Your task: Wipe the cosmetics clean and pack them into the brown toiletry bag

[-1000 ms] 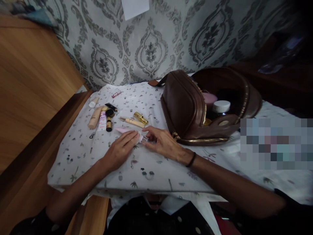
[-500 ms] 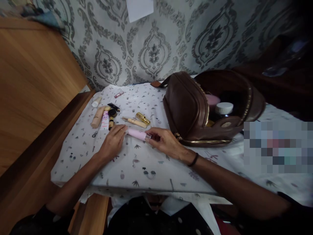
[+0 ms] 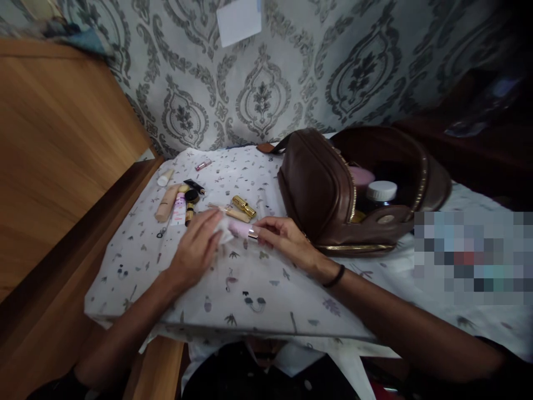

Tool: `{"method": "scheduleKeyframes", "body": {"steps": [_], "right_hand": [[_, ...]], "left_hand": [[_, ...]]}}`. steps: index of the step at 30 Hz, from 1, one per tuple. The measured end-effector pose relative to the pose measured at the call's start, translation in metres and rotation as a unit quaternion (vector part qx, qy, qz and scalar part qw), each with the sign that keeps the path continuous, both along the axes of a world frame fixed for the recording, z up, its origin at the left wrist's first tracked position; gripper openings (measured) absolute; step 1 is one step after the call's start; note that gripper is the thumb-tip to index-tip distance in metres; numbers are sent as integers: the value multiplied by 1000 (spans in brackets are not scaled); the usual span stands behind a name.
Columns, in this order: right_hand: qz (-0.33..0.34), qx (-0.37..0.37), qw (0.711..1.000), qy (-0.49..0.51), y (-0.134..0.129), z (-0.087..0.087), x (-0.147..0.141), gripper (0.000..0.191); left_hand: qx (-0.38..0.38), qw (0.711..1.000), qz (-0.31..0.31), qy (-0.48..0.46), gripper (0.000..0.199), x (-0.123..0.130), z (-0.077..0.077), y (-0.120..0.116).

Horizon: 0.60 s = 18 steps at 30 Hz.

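A pink tube (image 3: 239,228) with a shiny silver end lies crosswise between my hands, just over the patterned cloth. My right hand (image 3: 293,245) pinches the silver end between thumb and fingers. A thin white wipe or tissue (image 3: 225,233) is bunched in the fingers of my left hand (image 3: 195,249) and touches the tube's other end. Behind the tube are a gold lipstick-like case (image 3: 244,206) and a slim beige stick (image 3: 236,214). Left of them lie a beige tube (image 3: 167,203), a white-and-purple tube (image 3: 179,209) and a small black-capped bottle (image 3: 190,212).
A brown leather bag (image 3: 318,183) stands unzipped at the right, with a white-capped bottle (image 3: 382,191) and something pink inside. Farther back are a small pink tube (image 3: 204,165) and a white-capped tube (image 3: 165,178). A wooden panel (image 3: 66,122) borders the left side.
The white wipe now shows at my left fingers, which have lifted and shifted slightly right along the tube. My right hand keeps its hold on the silver end.
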State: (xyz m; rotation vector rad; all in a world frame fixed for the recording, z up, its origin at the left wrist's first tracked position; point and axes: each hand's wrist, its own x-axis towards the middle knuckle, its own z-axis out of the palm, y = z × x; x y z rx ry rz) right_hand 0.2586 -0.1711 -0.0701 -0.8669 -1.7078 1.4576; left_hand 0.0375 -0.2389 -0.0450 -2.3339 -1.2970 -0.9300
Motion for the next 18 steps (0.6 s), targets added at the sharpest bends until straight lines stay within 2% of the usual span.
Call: {"method": "scheduleKeyframes", "body": {"steps": [3,6,9,13,16,18], "right_hand": [[-2,18,1000,13,0,-1,0,32],[2,32,999,8,0,-3,1,33],[15,1,1000,8,-1,-4,0,40],[28,-26,999,3,-2,-4,-1,46],[27,-8,1000,-11,-1,-4,0,44],[20,27,999,-27,-1,-5,1,40]], "left_hand": [[-22,992,-86,85,53,26,-9,-4],[-47,986,-88,135,54,29,-23,5],[-77,984,-40,157,50,8,-27,19],[-135,974,42,179,39,-30,-20,34],[-159,968,75,180,29,-49,-16,41],[-166,969,65,172,28,-56,-14,45]]}}
